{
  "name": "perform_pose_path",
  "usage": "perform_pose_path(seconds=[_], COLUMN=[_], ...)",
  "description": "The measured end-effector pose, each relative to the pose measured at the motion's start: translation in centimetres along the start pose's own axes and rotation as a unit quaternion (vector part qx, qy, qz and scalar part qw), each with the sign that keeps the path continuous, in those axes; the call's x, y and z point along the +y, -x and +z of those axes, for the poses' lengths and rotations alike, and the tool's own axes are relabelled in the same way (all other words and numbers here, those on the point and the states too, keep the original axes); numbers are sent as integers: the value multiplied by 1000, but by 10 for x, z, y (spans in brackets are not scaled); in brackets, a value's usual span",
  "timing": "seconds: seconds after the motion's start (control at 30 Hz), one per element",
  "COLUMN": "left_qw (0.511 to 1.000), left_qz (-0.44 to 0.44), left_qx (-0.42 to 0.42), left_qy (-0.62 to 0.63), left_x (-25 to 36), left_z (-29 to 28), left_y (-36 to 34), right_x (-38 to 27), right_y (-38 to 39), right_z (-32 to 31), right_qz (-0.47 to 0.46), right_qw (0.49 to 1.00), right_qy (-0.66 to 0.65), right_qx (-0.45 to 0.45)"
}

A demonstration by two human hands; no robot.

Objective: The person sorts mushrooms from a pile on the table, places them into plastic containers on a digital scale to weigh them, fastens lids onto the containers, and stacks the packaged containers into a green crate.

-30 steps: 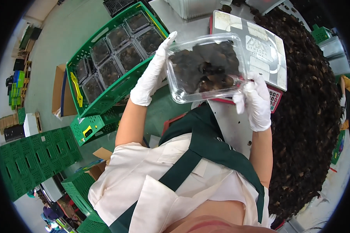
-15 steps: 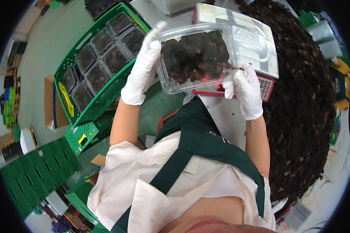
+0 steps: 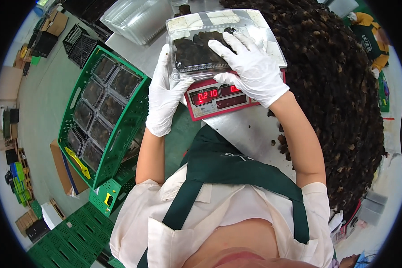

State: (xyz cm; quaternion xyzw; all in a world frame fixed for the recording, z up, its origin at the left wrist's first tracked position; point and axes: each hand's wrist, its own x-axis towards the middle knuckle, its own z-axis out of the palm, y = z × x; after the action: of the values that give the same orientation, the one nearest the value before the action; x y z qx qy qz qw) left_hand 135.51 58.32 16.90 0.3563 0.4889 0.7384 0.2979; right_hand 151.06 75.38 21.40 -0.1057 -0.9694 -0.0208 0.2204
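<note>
A clear plastic clamshell box (image 3: 196, 50) holding dark brown, mushroom-like pieces rests on the pan of a red-and-silver digital scale (image 3: 270, 47). White-gloved, my left hand (image 3: 163, 96) grips the box's near left corner, fingers up its left side and thumb along the front edge. My right hand (image 3: 250, 67), gloved as well, lies over the right part of the box with its fingers spread, hiding that end and part of the scale's display. Red lit digits (image 3: 207, 95) show on the scale's front panel.
A big heap of the same dark pieces (image 3: 330, 102) covers the right side. At left, a green crate (image 3: 120, 134) holds several filled clear boxes. Nested clear containers (image 3: 136, 20) stand beyond the scale on the metal table (image 3: 243, 127). Someone in yellow sleeves (image 3: 368, 35) is at far right.
The box has come down from both hands in the air onto the scale. My right hand has let go of its near right corner and now lies spread on top. My view has shifted.
</note>
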Motion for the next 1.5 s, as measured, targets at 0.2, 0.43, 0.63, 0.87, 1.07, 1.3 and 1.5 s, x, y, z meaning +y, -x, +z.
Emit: perform_pose_path(seconds=[0.2, 0.43, 0.63, 0.87, 1.07, 1.3, 1.5], left_qw=[1000, 995, 993, 993, 993, 989, 987], left_qz=[5, 45, 77, 65, 85, 62, 59], left_qx=[21, 67, 79, 78, 74, 135, 136], left_qy=[23, -51, -49, -59, -47, -24, -64], left_x=[-16, -35, -40, -35, -39, -33, -28], left_z=[4, 12, 18, 18, 19, 36, 42], left_y=[0, -3, -1, 1, 0, -1, -4], right_x=[-2, 4, 4, 9, 11, -1, 15], right_y=[-13, -17, -17, -19, -25, -23, -30], right_z=[-11, -10, -12, -10, -2, 4, -1], right_qz=[-1, -34, -27, -52, -96, -117, -171], right_qw=[993, 997, 995, 994, 989, 977, 978], right_qy=[48, 32, 22, 42, 68, 144, 110], right_qx=[-112, -58, -99, -92, -95, -108, -43])
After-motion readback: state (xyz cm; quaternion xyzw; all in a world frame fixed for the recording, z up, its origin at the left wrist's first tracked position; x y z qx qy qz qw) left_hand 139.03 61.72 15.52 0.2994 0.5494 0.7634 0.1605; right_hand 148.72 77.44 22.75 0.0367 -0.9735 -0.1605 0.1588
